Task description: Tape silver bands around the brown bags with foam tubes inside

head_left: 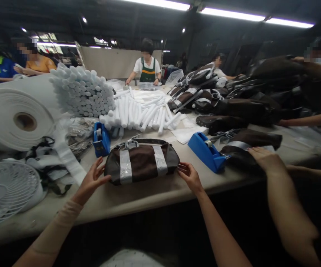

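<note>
In the head view, a dark brown fabric bag lay flat on the work table, crossed by two silver reflective bands, with a strip of open tabletop between it and the near table edge. The left hand was spread wide, fingertips at the bag's left end; the right hand was open too, fingers at the right end, and neither was clenched. A blue tape dispenser stood just beyond the right hand, and a second blue dispenser just beyond the left. Farther left lay smooth white foam rods, a white foam roll on a cardboard core, and a white ribbed fan. At right, a co-worker's hand rested on piled brown bags
</note>
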The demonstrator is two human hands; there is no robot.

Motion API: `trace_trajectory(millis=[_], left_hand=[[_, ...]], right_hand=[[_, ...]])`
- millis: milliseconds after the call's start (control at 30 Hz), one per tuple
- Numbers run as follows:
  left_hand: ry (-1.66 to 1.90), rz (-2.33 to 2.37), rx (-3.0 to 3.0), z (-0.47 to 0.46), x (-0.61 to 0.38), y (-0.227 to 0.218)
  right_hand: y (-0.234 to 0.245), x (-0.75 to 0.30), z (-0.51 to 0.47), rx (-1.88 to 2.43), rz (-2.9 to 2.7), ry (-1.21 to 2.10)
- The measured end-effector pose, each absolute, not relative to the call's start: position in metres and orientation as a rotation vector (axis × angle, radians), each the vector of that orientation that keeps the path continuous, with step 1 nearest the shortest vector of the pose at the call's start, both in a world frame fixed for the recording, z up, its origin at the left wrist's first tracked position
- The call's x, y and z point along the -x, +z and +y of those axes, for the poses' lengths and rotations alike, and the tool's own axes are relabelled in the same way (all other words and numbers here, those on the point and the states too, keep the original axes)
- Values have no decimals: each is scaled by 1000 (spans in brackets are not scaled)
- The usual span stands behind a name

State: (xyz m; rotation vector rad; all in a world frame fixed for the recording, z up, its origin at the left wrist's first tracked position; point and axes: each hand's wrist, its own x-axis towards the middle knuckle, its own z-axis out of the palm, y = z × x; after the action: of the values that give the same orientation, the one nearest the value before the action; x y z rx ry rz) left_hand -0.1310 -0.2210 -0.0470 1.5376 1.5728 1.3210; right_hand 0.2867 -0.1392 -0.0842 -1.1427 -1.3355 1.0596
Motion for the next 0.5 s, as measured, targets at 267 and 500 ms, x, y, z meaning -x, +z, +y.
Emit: trace_trajectory(millis=[267,500], left_hand=[[1308,1814,-1805,-224,110,-80],[1476,1718,-1707,-219,113,-87]], right_hand=[[-72,-272,-144,1210,-1412,893],[-4,-259,-104,1055,-1306,813]])
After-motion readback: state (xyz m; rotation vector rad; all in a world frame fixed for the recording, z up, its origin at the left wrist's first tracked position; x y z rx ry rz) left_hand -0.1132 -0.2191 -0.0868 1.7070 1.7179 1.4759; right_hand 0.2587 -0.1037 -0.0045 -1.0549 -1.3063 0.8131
